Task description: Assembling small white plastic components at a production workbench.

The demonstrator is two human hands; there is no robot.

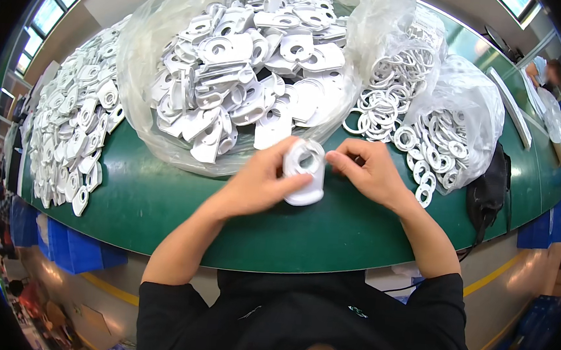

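Observation:
My left hand (pixel 258 181) grips a white plastic part (pixel 312 191) above the near middle of the green table. The part has a round ringed opening near its top and a rounded lower end. My left thumb lies across its face, and the other fingers go behind it. To its right, my right hand (pixel 370 171) is closed with curled fingers, its thumb tip at the part's upper right edge. Whether anything sits between those fingertips is hidden. Just beyond my hands, many similar white parts (pixel 227 49) lie heaped in a large clear plastic bag (pixel 136 93).
Another heap of white parts (pixel 76 122) covers the left side of the green table (pixel 276 240). White rings (pixel 384 104) spill from clear bags (pixel 474 97) at the right. A black bag (pixel 489 193) lies by the right edge. Blue bins (pixel 80 249) stand below left. A person (pixel 544 73) is far right.

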